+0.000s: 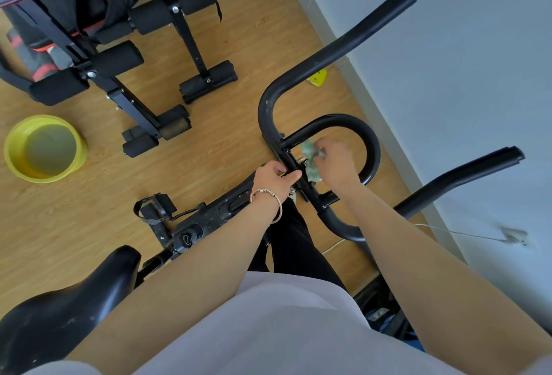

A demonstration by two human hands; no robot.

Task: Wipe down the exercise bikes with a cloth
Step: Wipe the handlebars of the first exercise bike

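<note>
On the exercise bike (215,213), our left hand (273,179) grips the handlebar (328,58), our right hand (336,165) clutches the green cloth (310,155); we should scrub every joint.

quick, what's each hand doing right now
left hand: grips the handlebar at its centre bar
right hand: holds the green cloth

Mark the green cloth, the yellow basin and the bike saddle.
green cloth (312,171): head view, lower crumpled fold.
yellow basin (15,150): head view, left rim.
bike saddle (68,309): head view, middle of its top.
</note>
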